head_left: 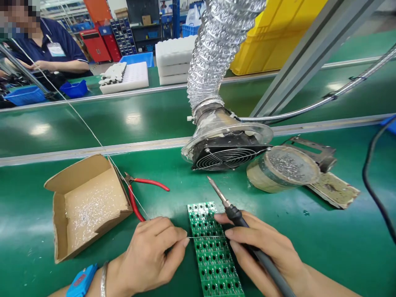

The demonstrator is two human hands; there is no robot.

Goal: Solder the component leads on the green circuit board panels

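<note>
A green circuit board panel lies on the green bench in front of me. My left hand is closed in a pinch on a thin solder wire, whose end reaches across the panel; the wire runs up and away to the far left. My right hand is wrapped round a soldering iron, its tip raised above the top edge of the panel and pointing toward the fan. A blue wrist strap sits on my left wrist.
An open cardboard box with small metal bits stands at left, red-handled cutters beside it. A fume extractor fan with foil hose is behind the panel, a solder-dross tin to its right. A co-worker sits far left.
</note>
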